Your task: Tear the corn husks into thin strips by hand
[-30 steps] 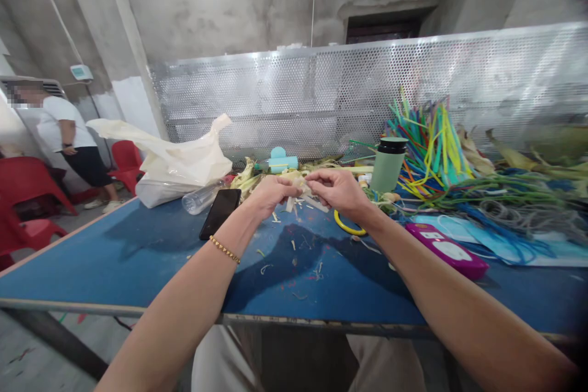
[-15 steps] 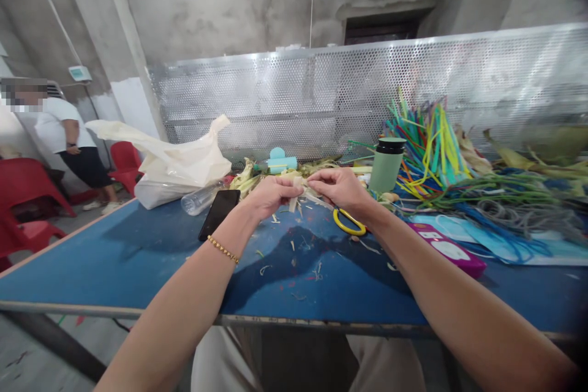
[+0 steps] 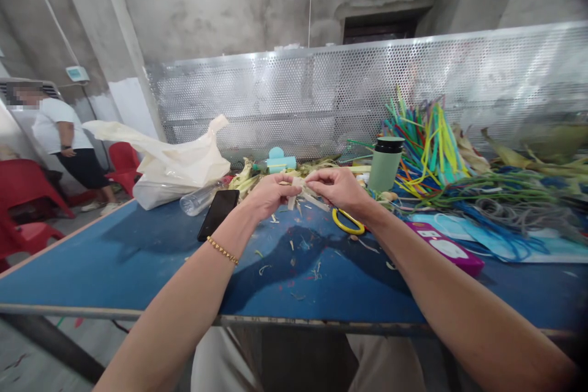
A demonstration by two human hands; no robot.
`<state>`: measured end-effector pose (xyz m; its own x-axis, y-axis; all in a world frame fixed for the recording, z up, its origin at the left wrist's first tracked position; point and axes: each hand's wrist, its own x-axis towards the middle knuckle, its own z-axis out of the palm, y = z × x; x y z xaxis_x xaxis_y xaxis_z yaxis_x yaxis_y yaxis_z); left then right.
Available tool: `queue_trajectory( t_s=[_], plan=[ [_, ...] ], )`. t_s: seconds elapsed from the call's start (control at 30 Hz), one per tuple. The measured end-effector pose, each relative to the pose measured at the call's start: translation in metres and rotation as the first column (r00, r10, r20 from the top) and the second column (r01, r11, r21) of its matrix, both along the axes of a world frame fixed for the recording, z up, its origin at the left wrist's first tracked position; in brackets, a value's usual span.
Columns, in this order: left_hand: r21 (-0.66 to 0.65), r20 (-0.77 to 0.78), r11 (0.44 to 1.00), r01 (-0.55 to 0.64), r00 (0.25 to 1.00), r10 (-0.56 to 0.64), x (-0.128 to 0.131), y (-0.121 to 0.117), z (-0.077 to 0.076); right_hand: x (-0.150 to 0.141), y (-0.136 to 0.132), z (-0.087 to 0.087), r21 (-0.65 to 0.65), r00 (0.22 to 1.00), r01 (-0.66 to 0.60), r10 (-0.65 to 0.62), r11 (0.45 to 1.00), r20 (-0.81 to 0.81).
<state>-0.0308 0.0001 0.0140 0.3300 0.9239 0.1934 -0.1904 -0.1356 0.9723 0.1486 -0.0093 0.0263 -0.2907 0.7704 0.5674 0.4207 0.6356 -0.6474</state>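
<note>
Left hand [image 3: 270, 196] pinches a pale strip [image 3: 293, 201] above the blue tabletop [image 3: 138, 266] | right hand [image 3: 342, 188] bunches its fingertips close by, grip unclear | yellow loop [image 3: 360, 229] lies near the right hand | black phone [image 3: 219, 213] lies left of the left

Both bare arms [image 3: 177, 297] angle forward and inward, left hand [image 3: 270, 196] and right hand [image 3: 342, 190] pinching close together.
</note>
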Motion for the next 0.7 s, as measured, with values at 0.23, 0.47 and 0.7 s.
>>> queue_trajectory(
  t_s=[0.23,0.47,0.7],
  plan=[
    [0.011,0.024,1.0,0.003,1.0,-0.003,0.0006,-0.0006,-0.0005,0.0004,0.0044,-0.0024,0.028,1.0,0.01,-0.011,1.0,0.025],
    [0.002,0.02,0.999,0.035,0.999,-0.035,0.0007,-0.0023,0.0,0.0,0.0016,-0.0011,-0.032,0.999,0.024,-0.024,0.999,-0.021],
    [0.007,0.015,0.998,0.057,0.998,-0.057,0.0014,-0.0021,-0.0013,-0.0007,-0.0013,0.0,-0.084,0.999,0.012,-0.016,0.996,-0.041]
  ],
)
